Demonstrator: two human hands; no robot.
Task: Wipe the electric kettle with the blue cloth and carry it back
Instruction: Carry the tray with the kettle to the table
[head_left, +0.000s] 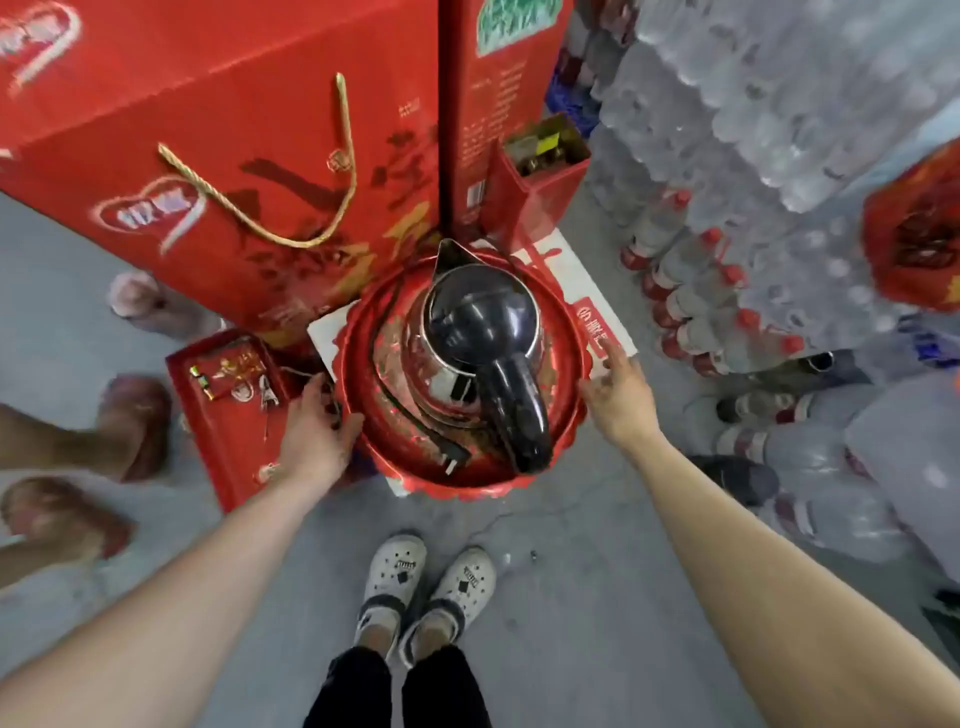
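Your steel electric kettle with black lid and handle (478, 358) stands upright in the round red scalloped tray (563, 317), spout pointing away from you, handle toward you. Its black power cord (410, 410) loops across the tray's left side, plug lying near the front rim.

Your left hand (317, 431) is at the tray's left edge, fingers curled around the rim; whether it is truly gripping or only touching, I cannot tell, the frame being soft there. Your right hand (618, 395) hovers at the tray's right rim, fingers spread and loose, holding nothing.

The tray sits on a white carton with red print (582, 280). A large red gift box with gold rope handle (218, 156) rises behind it. A flat red box lid (223, 395) lies just left of your left hand. Shrink-wrapped packs of red-capped bottles (727, 291) are stacked to the right. Your white clogs (426, 582) stand on grey floor below the tray.
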